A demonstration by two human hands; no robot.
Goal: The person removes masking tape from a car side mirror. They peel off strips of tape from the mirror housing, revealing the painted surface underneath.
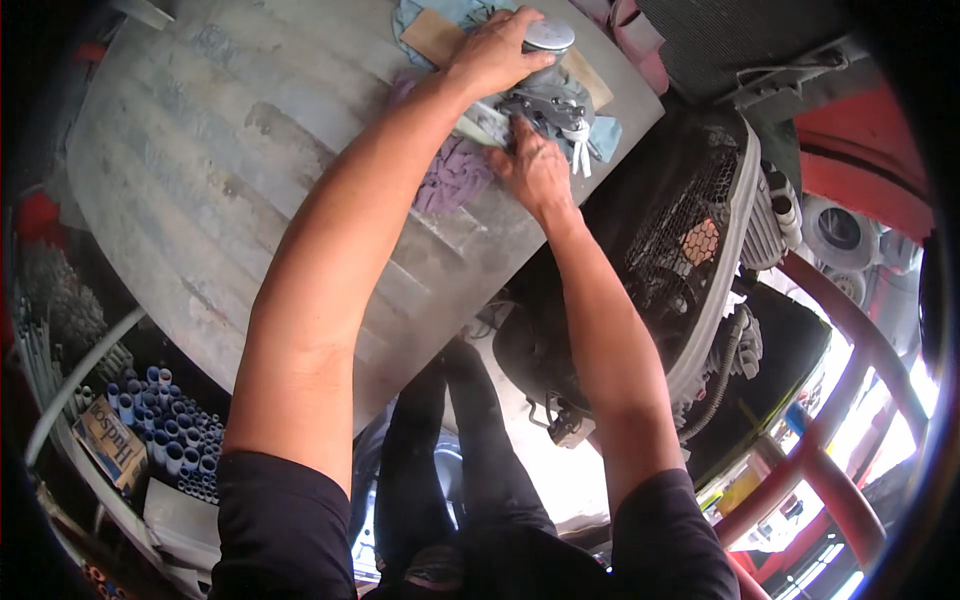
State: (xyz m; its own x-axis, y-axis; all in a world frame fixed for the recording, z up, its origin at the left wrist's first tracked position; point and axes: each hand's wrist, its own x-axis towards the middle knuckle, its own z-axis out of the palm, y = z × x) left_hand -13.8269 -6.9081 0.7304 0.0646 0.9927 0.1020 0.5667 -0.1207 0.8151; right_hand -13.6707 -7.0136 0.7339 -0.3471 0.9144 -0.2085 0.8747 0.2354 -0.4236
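On a large grey, ribbed metal panel (240, 190), both my hands work at the far edge among rags. My left hand (498, 52) is closed around the side of a round canister with a silver top (550, 35). Close below it, my right hand (537, 172) reaches against a dark grey object with several round knobs (548, 104); the fingertips are partly hidden. A pale green strip (485, 124) runs beside these fingers. White strips (580, 142) hang from the dark object's right side. A crumpled purple rag (455, 178) lies left of my right hand.
Blue cloth (607, 135) and brown cardboard (432, 37) lie around the canister. A black mesh grille assembly (670, 250) stands to the right of the panel. Blue tubes (178, 430) and a cardboard box (110, 442) sit lower left. Red metal bars (805, 460) cross at lower right.
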